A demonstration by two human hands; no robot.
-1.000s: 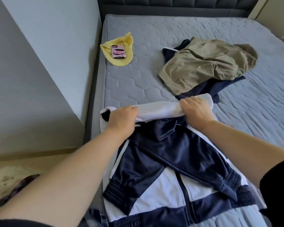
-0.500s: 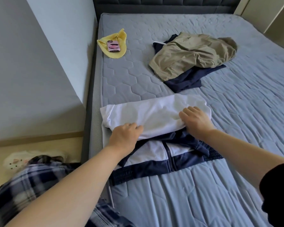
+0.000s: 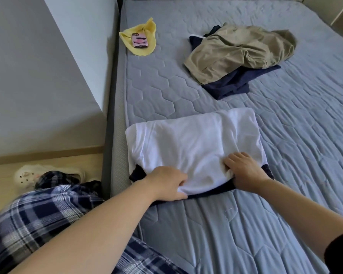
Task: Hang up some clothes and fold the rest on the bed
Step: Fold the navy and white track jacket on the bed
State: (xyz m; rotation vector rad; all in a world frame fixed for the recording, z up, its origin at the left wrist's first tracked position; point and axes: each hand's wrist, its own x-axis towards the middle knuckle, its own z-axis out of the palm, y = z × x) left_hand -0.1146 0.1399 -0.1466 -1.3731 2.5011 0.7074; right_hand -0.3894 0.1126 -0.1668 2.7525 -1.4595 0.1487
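Both hands have come back toward the person, drawing the white half of the jacket (image 3: 192,143) over the navy half. The striped hem and ribbed band that lay open below the hands half a second ago are now covered. Only a thin navy strip shows along the jacket's near edge, with a dark corner at each end.

The left hand (image 3: 166,183) is at the jacket's near-left edge, its fingers curled into the white cloth and pinching it. The right hand (image 3: 245,171) lies on the near-right part with bent fingers on top. Its thumb is hidden, so I cannot tell whether it grips or only presses.

The jacket now forms a rough rectangle on the bed (image 3: 246,224), so this fold looks nearly done. It probably needs smoothing or one more fold.

Beyond the jacket, well apart, a khaki garment (image 3: 236,52) lies crumpled on a navy garment (image 3: 232,86). Both are unfolded, so much of the task remains.

No basket, box or hanger is in view. The nearest thing to a holder is a yellow cloth (image 3: 149,28), far beyond the jacket's left end, with a phone (image 3: 140,40) lying on it.
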